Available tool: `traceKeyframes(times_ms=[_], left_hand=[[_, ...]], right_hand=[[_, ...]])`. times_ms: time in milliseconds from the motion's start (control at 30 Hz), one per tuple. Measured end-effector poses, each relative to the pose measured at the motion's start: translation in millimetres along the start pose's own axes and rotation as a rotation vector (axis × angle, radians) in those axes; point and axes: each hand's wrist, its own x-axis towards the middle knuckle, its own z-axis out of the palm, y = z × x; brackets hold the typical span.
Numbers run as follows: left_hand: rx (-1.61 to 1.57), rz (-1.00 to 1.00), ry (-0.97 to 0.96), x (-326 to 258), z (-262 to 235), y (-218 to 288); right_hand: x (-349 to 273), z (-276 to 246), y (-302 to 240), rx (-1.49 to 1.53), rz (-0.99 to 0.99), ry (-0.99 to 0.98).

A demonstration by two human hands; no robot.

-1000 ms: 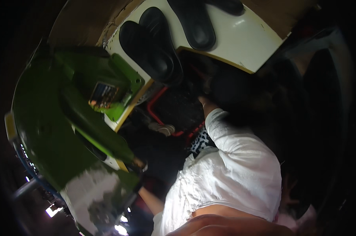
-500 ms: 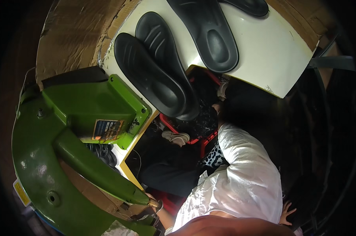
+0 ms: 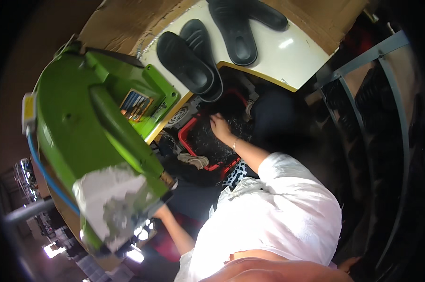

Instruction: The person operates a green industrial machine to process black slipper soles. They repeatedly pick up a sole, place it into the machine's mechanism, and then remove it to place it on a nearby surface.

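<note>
My right hand (image 3: pixel 219 127) reaches over a red plastic basket (image 3: pixel 184 135) of dark scraps below the table edge. Its fingers are slightly bent and apart, and I see nothing in them. A thin bracelet circles that wrist. My left hand (image 3: pixel 161 213) is beside the tip of a green cast machine (image 3: pixel 62 131), which hides its fingers. On the white table (image 3: pixel 290 66) lie two overlapping black insoles (image 3: pixel 182 63), near the machine's base. Farther right, another black insole (image 3: pixel 233 37) lies with one more (image 3: pixel 268 15) angled beside it.
Brown cardboard (image 3: pixel 123 23) borders the table's far side. A grey metal rack (image 3: pixel 363 58) stands at the right. Light-coloured shoes (image 3: pixel 193 160) show by the basket. A blue hose (image 3: pixel 45 174) runs down the machine's left side. Skin of a hand (image 3: pixel 349 264), owner unclear, shows at the lower right.
The view has turned, and the table and machine sit differently in it. My right forearm now stretches bare over the basket, where before the hand was mostly hidden. My left hand remains by the machine's tip.
</note>
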Motion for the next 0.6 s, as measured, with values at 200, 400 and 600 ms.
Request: traceKeyframes(times_ms=[200,400,600], left_hand=[[-0.32,0.507,-0.479,-26.2,34.8,97.4],[-0.875,0.243,-0.933,-58.8,61.6,127.4],[-1.088,0.323,-1.082,-49.1,9.6,162.3]], right_hand=[[-35.8,-128.1,-93.3,0.108,-0.694,-0.526],[-60.6,-185.2,-106.6,0.015,-0.512,-0.072],[-138.4,-139.1,-110.5,0.339,-0.26,-0.368]])
